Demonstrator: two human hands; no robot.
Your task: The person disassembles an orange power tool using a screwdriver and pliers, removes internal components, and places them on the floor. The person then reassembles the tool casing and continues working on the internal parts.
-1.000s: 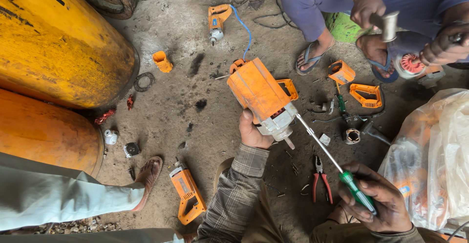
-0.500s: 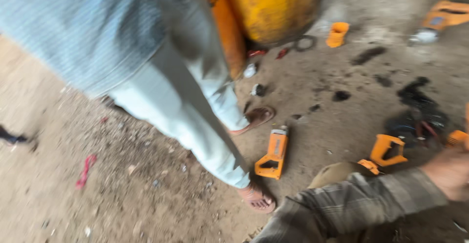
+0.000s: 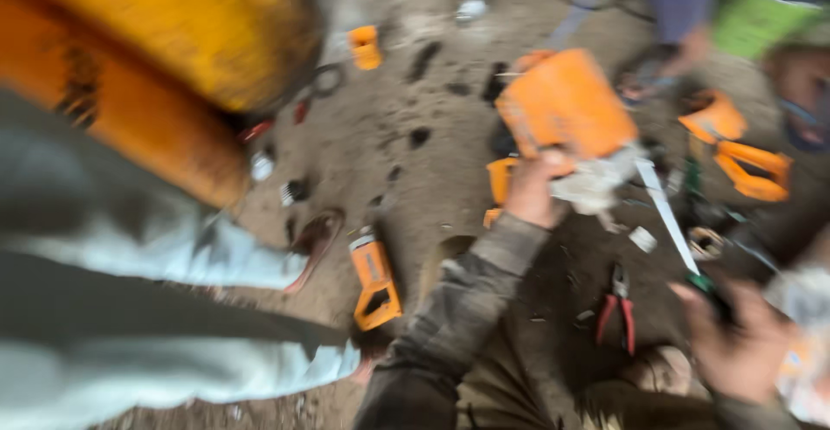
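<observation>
Blurred head view, largest item first. Yellow-orange cylinder (image 3: 156, 58) is lying far up-left of the left hand. Another person's pale trouser legs (image 3: 156, 309) are crossing left of the left forearm, sandalled foot (image 3: 316, 240) resting on the dirt floor (image 3: 415, 179). Orange power-tool body (image 3: 566, 106) is sitting directly above the left hand (image 3: 532, 192), which is grasping it from below; grey metal nose pointing toward the right hand. Right hand (image 3: 735, 344) is clenching a screwdriver (image 3: 670, 214), shaft running up-left to touch the tool's nose. Orange casing piece (image 3: 376, 283) is lying left of the left forearm. Red-handled pliers (image 3: 618, 313) are lying btwn the 2 hands, nearer the right.
</observation>
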